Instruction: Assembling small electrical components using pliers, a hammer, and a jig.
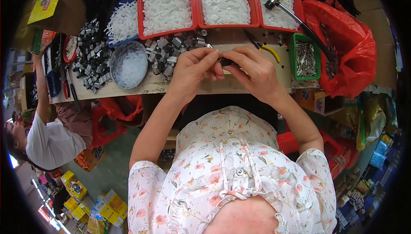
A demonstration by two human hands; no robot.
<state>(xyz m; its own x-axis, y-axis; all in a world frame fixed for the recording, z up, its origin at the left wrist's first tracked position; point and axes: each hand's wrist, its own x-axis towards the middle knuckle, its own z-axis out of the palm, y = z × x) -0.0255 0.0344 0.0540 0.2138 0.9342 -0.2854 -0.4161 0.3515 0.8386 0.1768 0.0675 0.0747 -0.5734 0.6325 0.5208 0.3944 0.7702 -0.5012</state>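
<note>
Over the near edge of the workbench (227, 87), my left hand (195, 69) and my right hand (256, 70) meet, fingertips pinched together. Between them sits a small black part (225, 62), mostly covered by the fingers, so its kind is unclear. Both hands are closed around it. Left of my left hand lies a pile of small silver metal pieces (165, 50). Behind my right hand rest yellow-handled pliers (270, 52). A hammer (299, 22) with a black grip leans across the red trays and the green bin on the right.
Red trays (195, 2) of white plastic parts line the back. A round metal bowl (114, 69) holds small clear pieces. Right stand a green bin (296, 76) of metal pins and a red plastic bag (357, 54). At far left, another person (53, 142) works at the bench.
</note>
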